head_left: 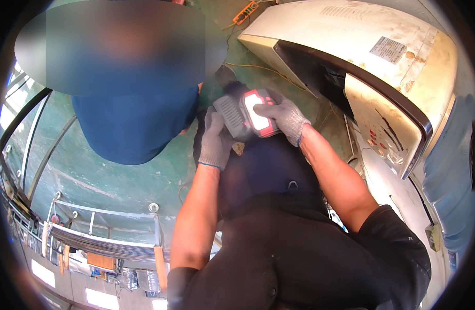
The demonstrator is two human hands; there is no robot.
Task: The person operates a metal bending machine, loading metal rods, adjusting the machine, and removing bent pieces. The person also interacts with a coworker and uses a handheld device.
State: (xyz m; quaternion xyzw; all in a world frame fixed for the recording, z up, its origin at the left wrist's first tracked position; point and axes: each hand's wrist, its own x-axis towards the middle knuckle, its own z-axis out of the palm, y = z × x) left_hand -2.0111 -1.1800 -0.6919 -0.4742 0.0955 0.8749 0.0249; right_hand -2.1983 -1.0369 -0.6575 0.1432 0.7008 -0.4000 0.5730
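Both my hands wear grey knit gloves and meet in front of my lap around a boxy device. Its grey ribbed part (232,115) lies on the left, with the fingers of my left hand (216,133) wrapped along its edge. On the right is a part with a white face and red trim (258,114). My right hand (286,116) grips that part, thumb pressed on the white face. I cannot tell whether the two parts are joined or only held together. Motion blurs the device slightly, and its underside is hidden.
A person in a blue shirt (136,129) is close by at front left. A large cream machine housing (346,31) with a dark edge stands at right. An orange power strip (245,13) and cables lie beyond. Metal racks (103,227) line the left, and blue cloth (449,170) shows far right.
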